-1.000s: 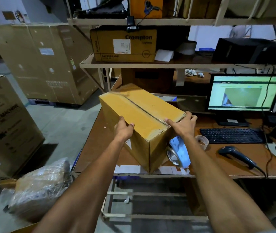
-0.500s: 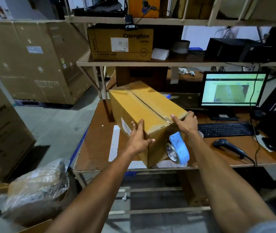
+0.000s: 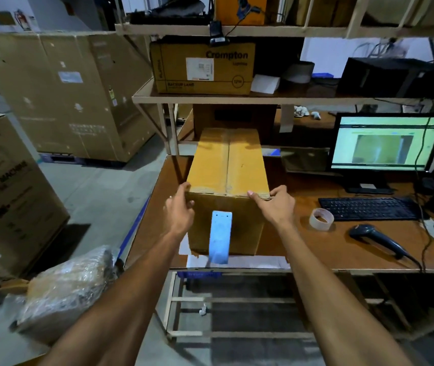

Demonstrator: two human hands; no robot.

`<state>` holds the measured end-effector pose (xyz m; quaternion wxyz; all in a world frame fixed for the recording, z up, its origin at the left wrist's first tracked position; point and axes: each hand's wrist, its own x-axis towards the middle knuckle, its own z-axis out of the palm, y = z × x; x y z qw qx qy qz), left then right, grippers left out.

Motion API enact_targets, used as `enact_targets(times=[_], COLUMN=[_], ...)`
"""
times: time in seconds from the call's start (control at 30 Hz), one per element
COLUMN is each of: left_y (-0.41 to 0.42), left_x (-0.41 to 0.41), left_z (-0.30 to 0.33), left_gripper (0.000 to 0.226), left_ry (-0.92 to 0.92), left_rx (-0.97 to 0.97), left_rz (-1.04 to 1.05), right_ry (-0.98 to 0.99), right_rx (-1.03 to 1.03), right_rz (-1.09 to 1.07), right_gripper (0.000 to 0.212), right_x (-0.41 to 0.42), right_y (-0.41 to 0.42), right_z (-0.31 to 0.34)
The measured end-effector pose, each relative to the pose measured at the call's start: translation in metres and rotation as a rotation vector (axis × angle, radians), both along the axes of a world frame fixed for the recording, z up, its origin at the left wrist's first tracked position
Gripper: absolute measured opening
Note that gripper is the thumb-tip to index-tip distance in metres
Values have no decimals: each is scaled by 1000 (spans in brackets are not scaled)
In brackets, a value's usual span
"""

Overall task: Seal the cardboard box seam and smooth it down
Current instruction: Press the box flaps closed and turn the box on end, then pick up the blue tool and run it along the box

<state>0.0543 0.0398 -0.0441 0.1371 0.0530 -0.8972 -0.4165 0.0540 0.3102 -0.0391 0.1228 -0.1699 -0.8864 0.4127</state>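
A long cardboard box point(image 3: 227, 162) lies on the brown desk point(image 3: 303, 249), its top seam running straight away from me. My left hand point(image 3: 180, 211) grips its near left top corner, and my right hand point(image 3: 275, 206) grips the near right top corner. A blue tape dispenser point(image 3: 219, 237) stands against the box's near face, between my wrists; neither hand touches it. A roll of clear tape point(image 3: 321, 219) lies on the desk to the right of the box.
A keyboard point(image 3: 369, 208), a barcode scanner point(image 3: 378, 237) and a lit monitor point(image 3: 386, 143) fill the desk's right side. Shelves with a Crompton carton point(image 3: 201, 67) rise behind. Large cartons point(image 3: 12, 191) and a plastic-wrapped bundle point(image 3: 65, 289) sit on the floor to the left.
The box has been turned from a diagonal to pointing straight away from me. My left hand moved from its side face to the near left corner; the dispenser now shows in front.
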Motion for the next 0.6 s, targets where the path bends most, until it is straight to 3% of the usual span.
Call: enact_targets(times=[0.13, 0.23, 0.33, 0.47, 0.6], left_y=[-13, -8, 10, 37, 50], left_x=[-2, 2, 14, 40, 55], left_z=[5, 1, -8, -33, -57], left_gripper=[60, 57, 59, 75, 83], left_ry=[28, 45, 137, 180, 136], left_rx=[-84, -78, -126, -287, -419], left_rz=[39, 25, 71, 27, -48], right_ry=[111, 250, 327, 227, 74], right_rx=[72, 331, 525, 637, 685], right_rz=[-9, 9, 178, 477, 613], right_gripper=[75, 76, 61, 53, 58], right_x=[3, 0, -11, -27, -39], right_y=[-30, -47, -57, -67, -67], right_z=[6, 10, 12, 21, 25])
